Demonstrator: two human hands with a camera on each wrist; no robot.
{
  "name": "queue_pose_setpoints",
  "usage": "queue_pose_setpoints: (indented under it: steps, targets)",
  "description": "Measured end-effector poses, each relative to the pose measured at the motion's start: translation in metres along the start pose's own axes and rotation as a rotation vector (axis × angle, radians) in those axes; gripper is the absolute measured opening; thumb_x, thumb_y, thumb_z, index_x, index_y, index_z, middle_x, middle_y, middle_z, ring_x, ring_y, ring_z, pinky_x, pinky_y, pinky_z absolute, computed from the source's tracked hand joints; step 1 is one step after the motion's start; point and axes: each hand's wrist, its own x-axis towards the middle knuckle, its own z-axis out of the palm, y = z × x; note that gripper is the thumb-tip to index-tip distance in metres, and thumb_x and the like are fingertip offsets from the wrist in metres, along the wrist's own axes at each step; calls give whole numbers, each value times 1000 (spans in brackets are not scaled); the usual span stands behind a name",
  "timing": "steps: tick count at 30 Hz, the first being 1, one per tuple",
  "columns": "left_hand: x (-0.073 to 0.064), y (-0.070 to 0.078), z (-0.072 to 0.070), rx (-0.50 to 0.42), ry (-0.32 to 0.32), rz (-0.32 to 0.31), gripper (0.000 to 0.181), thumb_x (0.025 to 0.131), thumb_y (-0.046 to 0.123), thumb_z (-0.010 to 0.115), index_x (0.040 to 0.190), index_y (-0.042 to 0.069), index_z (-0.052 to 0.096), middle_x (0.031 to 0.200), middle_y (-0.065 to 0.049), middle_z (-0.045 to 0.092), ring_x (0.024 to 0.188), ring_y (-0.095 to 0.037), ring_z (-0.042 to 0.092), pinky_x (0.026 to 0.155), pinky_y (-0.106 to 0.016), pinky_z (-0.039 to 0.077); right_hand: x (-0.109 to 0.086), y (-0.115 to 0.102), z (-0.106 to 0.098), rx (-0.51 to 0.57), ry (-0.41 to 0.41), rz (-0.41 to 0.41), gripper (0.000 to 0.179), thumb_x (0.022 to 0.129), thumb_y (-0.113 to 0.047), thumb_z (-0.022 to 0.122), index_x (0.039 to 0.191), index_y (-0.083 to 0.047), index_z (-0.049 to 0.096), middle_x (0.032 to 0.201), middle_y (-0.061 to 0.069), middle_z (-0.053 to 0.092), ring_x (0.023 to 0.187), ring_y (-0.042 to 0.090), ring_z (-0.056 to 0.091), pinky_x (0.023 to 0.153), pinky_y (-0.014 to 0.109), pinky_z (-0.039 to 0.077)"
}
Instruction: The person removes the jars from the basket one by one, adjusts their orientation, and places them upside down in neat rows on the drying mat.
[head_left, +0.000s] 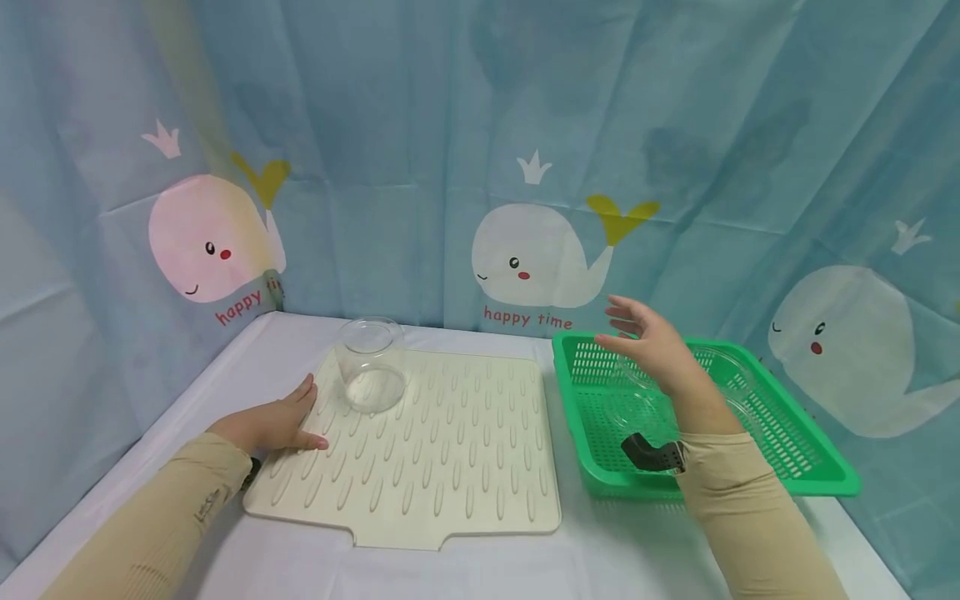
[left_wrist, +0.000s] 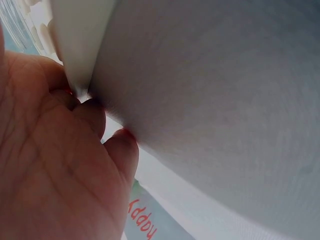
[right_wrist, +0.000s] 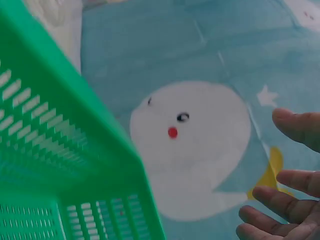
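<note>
A cream ridged drying mat [head_left: 450, 467] lies on the white table, and my left hand [head_left: 273, 421] rests at its left edge, fingers and thumb spread apart. Seen from the left wrist, that hand [left_wrist: 60, 150] has its fingertips right at the mat's side [left_wrist: 82, 45] and the cloth. One clear plastic cup [head_left: 372, 367] stands upright near the mat's back left corner. My right hand [head_left: 656, 354] is raised above a green basket [head_left: 832, 479], holding nothing. Its fingers [right_wrist: 275, 200] and thumb are apart in the right wrist view.
Several clear containers [head_left: 637, 412] sit inside the basket, partly hidden by the right forearm. A blue curtain [head_left: 375, 167] printed with whales hangs behind and at both sides of the table [head_left: 517, 571].
</note>
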Motion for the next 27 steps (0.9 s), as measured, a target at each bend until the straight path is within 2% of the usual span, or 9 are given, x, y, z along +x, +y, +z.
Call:
queue_pose_setpoints:
  steps: [5,11,17,22,27]
  targets:
    - [-1,1,0,-7,-9,-21,122,68,61,65,135,-22,5,142,-39,-7,125,-57,13,100,-62,21,-11,21,-23,-42,16,60,83,85,-40,62,148,-14,14,148,15,25,134,36,26,100,55,31]
    - [0,2,1,1,-3,-11,121,69,62,64,135,-22,6,142,-39,-6,127,-55,13,101,-61,20,-20,41,-41,-98,32,118,85,87,-44,58,148,-12,9,148,20,20,132,42,24,98,59,29]
    - [-1,2,1,8,1,-27,122,68,62,64,135,-22,6,142,-39,-6,127,-55,12,100,-62,20,-19,55,-46,-180,7,195,86,88,-51,52,147,-7,9,145,30,18,128,51,20,94,64,28]
    - [-2,2,0,3,0,-22,121,69,62,63,136,-21,6,143,-38,-6,127,-55,12,100,-63,19,-18,60,-47,-204,-16,252,84,89,-52,49,146,-2,11,142,34,20,125,52,24,92,63,31]
    - [-3,3,-1,-8,3,-1,119,70,61,63,136,-21,6,142,-39,-7,127,-55,11,101,-62,18,-19,59,-46,-193,-49,266,83,90,-52,47,145,1,14,141,34,21,121,50,32,94,59,34]
